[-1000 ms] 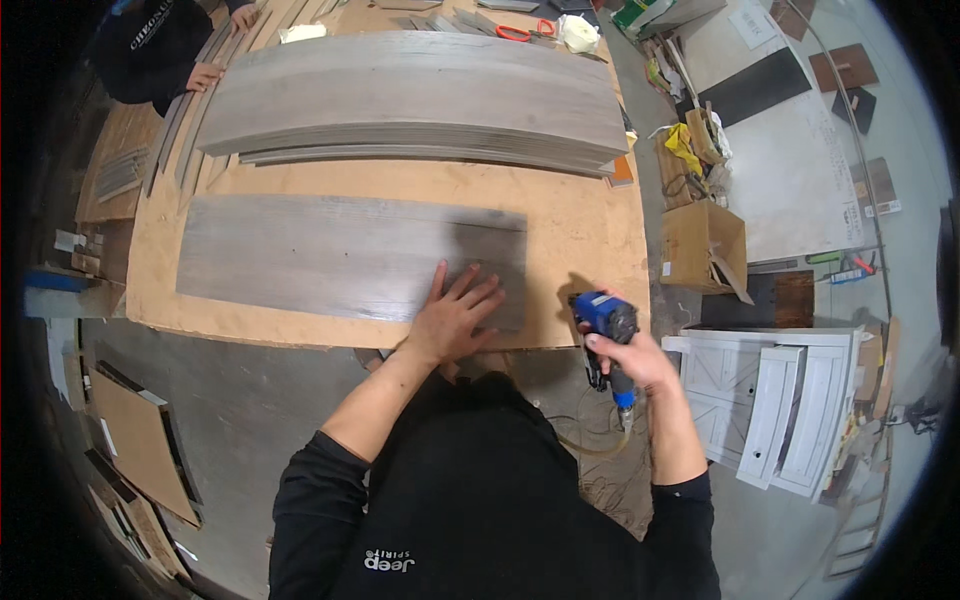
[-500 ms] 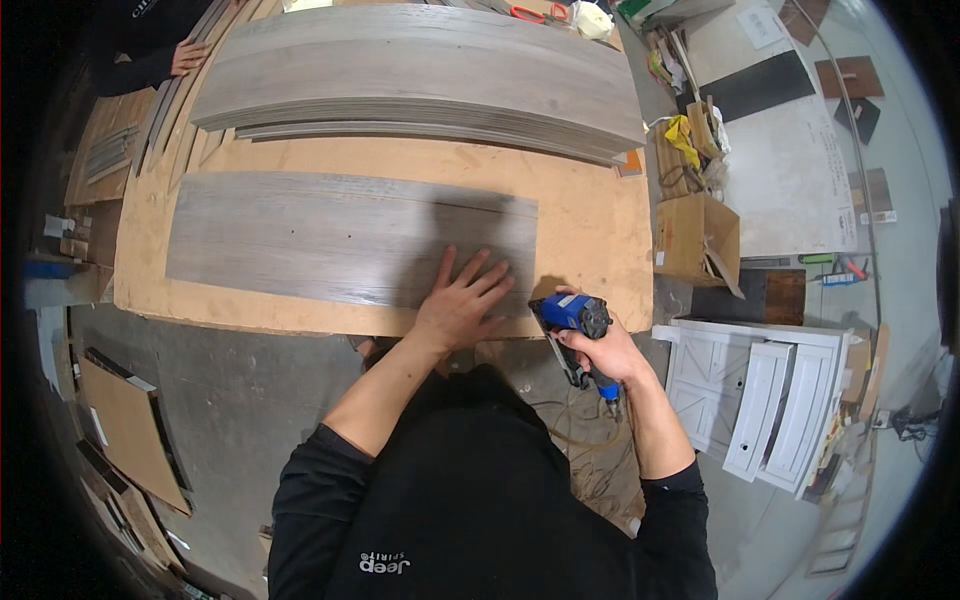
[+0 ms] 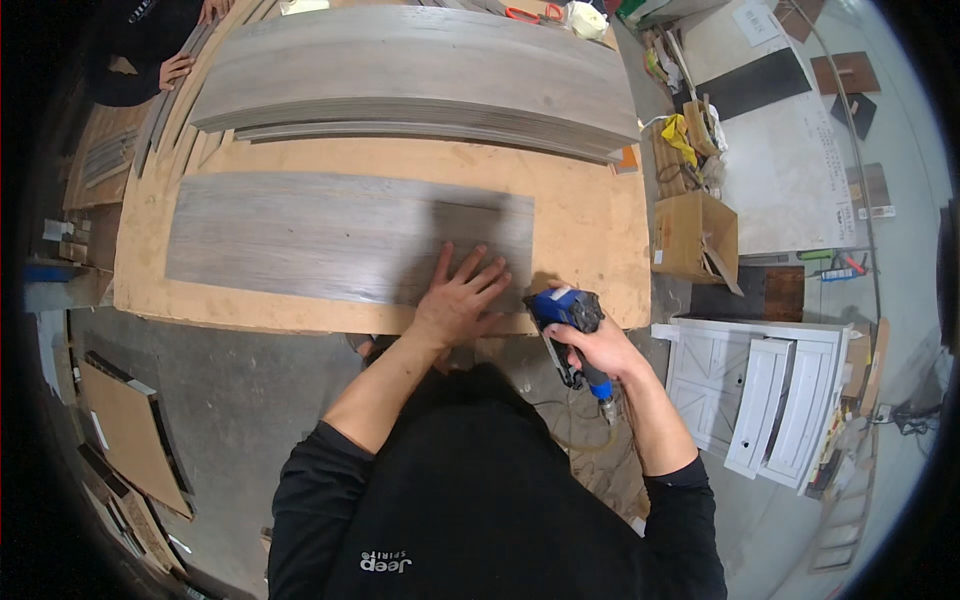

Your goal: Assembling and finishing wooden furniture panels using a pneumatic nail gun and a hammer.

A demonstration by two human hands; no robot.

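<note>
A long grey wood-grain plank [image 3: 330, 235] lies flat on a plywood work table [image 3: 590, 215]. My left hand [image 3: 462, 298] presses flat, fingers spread, on the plank's near right corner. My right hand [image 3: 598, 345] grips a blue and black pneumatic nail gun [image 3: 565, 320] at the table's front edge, just right of my left hand. The tool's nose points toward the plank's right end. An air hose runs down from the tool's handle.
A stack of grey planks [image 3: 420, 75] lies across the far side of the table. Another person's hands [image 3: 178, 68] rest at the far left corner. A cardboard box [image 3: 695, 235], white cabinet doors [image 3: 775, 400] and scattered boards [image 3: 125, 430] stand on the floor around.
The view has shifted so the plank and table sit lower and closer. My right hand has brought the nail gun left, closer to my left hand and the table edge.
</note>
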